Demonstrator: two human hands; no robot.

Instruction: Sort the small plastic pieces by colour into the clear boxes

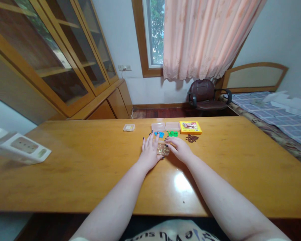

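Observation:
A small clear box [163, 149] with pale pieces in it rests on the wooden table [90, 167] between my hands. My left hand [149, 152] lies at its left side, fingers spread, thumb at the near edge. Curled at the box's right side is my right hand [179, 149], its fingertips touching or very near the rim. Just beyond are a blue pile of pieces [159, 134] and a green pile [173, 134]. A brown pile [192, 138] lies to the right, in front of a yellow box [190, 127].
Two clear trays [158, 127] stand side by side behind the piles. A small clear case [129, 127] sits farther left. A white device [27, 147] occupies the table's left end. Beyond the far edge are a brown chair [203, 93] and a bed [278, 107].

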